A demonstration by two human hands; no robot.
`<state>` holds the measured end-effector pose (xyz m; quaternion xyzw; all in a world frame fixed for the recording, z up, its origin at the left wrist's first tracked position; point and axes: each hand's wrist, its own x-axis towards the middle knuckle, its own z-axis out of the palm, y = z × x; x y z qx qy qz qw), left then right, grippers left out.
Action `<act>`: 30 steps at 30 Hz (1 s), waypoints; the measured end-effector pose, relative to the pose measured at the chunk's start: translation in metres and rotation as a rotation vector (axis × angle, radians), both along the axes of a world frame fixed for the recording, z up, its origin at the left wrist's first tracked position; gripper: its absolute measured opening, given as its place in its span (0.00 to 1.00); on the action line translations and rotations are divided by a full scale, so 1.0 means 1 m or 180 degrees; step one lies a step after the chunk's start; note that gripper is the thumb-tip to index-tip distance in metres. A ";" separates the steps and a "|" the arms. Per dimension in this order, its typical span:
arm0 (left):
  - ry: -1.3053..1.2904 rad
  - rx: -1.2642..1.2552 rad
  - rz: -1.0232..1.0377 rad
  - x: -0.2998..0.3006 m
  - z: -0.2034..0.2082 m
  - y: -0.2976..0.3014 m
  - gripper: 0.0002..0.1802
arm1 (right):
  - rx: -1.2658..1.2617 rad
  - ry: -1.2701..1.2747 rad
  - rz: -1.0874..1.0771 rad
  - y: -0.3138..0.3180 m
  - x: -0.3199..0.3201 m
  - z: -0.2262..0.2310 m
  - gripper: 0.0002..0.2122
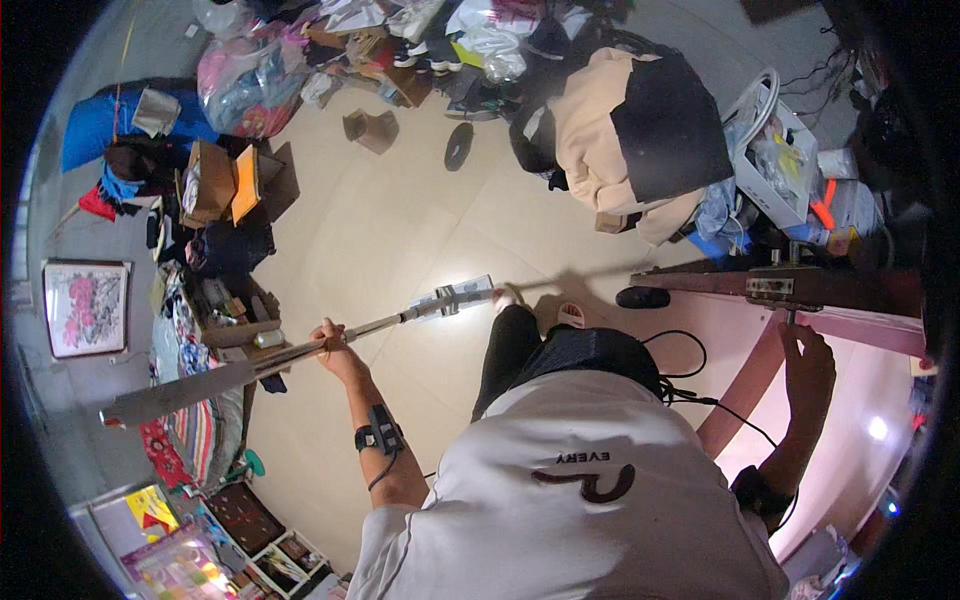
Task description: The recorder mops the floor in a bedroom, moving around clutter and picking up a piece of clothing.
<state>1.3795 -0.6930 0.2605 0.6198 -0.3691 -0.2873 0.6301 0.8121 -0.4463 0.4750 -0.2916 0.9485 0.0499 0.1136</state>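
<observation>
My left hand (338,352) is closed round the shaft of a long-handled mop (375,326), which slants across the view. Its thick grey handle end rises at the left, and its flat grey-and-white head (450,297) is down by the floor, close to my foot. At the right, my right hand (808,365) reaches to the metal door handle (789,315) on a dark brown wooden door (700,280), with the fingers curled against it. Part of that grip is hidden by the hand itself.
Pale tiles form the floor (350,210). A dark shoe (643,298) lies by the door. Ahead are a beige-and-black cloth heap (620,130), a white bin (785,165) and bagged clutter (250,80). Left stand cardboard boxes (212,180). A black cable (720,403) loops beside me.
</observation>
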 end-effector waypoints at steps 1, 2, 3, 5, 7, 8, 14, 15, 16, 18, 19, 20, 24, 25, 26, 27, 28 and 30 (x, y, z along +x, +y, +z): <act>-0.0003 0.0031 -0.0009 -0.003 0.001 0.005 0.12 | -0.0030 0.0008 0.0056 -0.001 0.008 0.007 0.19; 0.0010 0.0047 0.0000 -0.003 0.002 0.008 0.12 | -0.0273 -0.0254 0.0052 -0.006 0.018 0.014 0.18; 0.0114 -0.0116 -0.0080 -0.002 -0.003 0.008 0.11 | -0.0525 -0.0530 0.0050 -0.009 0.026 0.018 0.16; 0.0133 -0.0018 -0.0069 -0.003 -0.003 0.009 0.10 | -0.1112 -0.0852 0.0420 -0.007 0.029 0.004 0.15; 0.0231 0.0086 -0.0250 -0.005 -0.005 0.009 0.09 | -0.1861 -0.1033 0.1165 -0.014 0.044 -0.007 0.15; 0.0319 0.0022 -0.0358 -0.005 -0.008 0.009 0.09 | -0.1917 -0.1049 0.1296 -0.024 0.058 -0.004 0.15; 0.0450 0.0354 -0.1293 -0.015 -0.019 0.040 0.05 | -0.2369 -0.3036 0.3318 -0.111 0.221 0.010 0.43; -0.0019 0.0229 -0.1218 -0.007 -0.071 0.038 0.03 | -0.2481 -0.3204 0.3814 -0.123 0.258 0.012 0.49; -0.0670 0.0683 -0.1577 -0.011 -0.048 0.045 0.03 | -0.2570 -0.3484 0.3935 -0.133 0.294 0.011 0.51; -0.0803 0.0566 -0.2479 -0.010 -0.004 0.063 0.09 | -0.3055 -0.3203 0.4622 -0.151 0.341 -0.023 0.53; -0.0884 0.0336 -0.2404 0.004 -0.011 0.080 0.14 | -0.2531 -0.2378 0.5231 -0.158 0.380 0.014 0.47; -0.0980 0.0084 -0.2479 0.008 -0.016 0.094 0.19 | -0.3251 -0.4406 0.4239 -0.147 0.425 0.018 0.34; -0.0929 -0.0077 -0.1851 0.092 -0.019 0.157 0.26 | -0.3134 -0.4624 0.3696 -0.145 0.498 -0.005 0.09; -0.0453 0.0489 -0.1818 0.124 -0.019 0.180 0.25 | -0.3324 -0.4649 0.3790 -0.146 0.517 -0.010 0.08; 0.0029 0.1017 -0.1782 0.156 -0.017 0.200 0.24 | -0.3550 -0.4676 0.3872 -0.150 0.534 -0.013 0.07; 0.0101 0.1158 -0.1604 0.170 -0.028 0.225 0.23 | -0.3622 -0.4796 0.3885 -0.149 0.537 -0.027 0.07; 0.0133 0.1291 -0.1390 0.193 -0.026 0.248 0.22 | -0.3722 -0.4965 0.3911 -0.149 0.551 -0.029 0.07; 0.0130 0.1516 -0.0749 0.231 -0.037 0.290 0.20 | -0.3888 -0.4885 0.4136 -0.155 0.582 -0.030 0.06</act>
